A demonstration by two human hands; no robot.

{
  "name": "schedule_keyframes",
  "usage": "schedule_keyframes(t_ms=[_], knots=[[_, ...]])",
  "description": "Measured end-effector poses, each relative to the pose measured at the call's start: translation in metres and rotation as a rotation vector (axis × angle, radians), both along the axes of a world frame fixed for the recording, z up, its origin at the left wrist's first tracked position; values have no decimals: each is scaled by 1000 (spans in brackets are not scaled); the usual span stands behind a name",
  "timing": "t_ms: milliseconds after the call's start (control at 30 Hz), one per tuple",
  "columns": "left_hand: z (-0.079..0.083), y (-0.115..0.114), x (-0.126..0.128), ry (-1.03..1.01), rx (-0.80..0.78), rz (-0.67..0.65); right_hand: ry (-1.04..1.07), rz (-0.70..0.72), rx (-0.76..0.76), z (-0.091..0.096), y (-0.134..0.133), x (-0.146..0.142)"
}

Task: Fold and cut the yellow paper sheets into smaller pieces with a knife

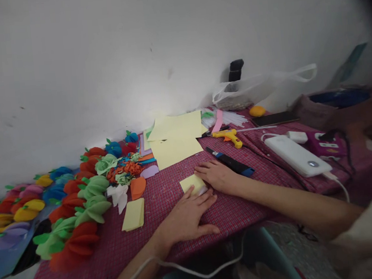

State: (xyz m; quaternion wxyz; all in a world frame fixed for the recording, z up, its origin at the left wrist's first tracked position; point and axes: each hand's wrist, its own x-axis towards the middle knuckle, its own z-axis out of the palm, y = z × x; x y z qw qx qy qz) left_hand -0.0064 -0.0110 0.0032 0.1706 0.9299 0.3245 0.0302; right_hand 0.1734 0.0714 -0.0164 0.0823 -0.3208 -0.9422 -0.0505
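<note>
A small piece of pale yellow paper (187,183) lies on the red checked cloth beneath both hands. My left hand (188,215) rests flat over its near edge, fingers stretched out and thumb apart. On its right side lies my right hand (218,175), palm down with the fingers extended. Part of the paper is hidden under the fingers. To the left sits a folded stack of yellow paper (133,214), with an orange paper cutout (138,188) just beyond. A dark utility knife (230,161) lies behind my right hand.
Large yellow sheets (177,151) lie at the back. Colourful paper pumpkins (80,240) crowd the left side. On the right are a yellow glue gun (234,138), a white power bank (296,155) and a purple power strip (328,145). A white cable (204,275) crosses my left forearm.
</note>
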Motion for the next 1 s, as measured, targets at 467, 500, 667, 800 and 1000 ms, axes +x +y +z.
schedule_keyframes(t_ms=[467, 500, 667, 800, 1000], knots=[[-12, 38, 1, -118, 269, 426, 102, 10, -117, 9, -3, 15], [-14, 41, 2, -97, 280, 419, 111, 39, -119, 8, -6, 16], [-20, 42, 3, -45, 288, 405, 113, 111, -108, -5, -19, 19], [-23, 41, 6, 101, 323, 314, 114, 89, -70, -14, -25, 23], [-16, 39, 10, 226, 369, 318, 121, 111, -95, -13, -46, 32]])
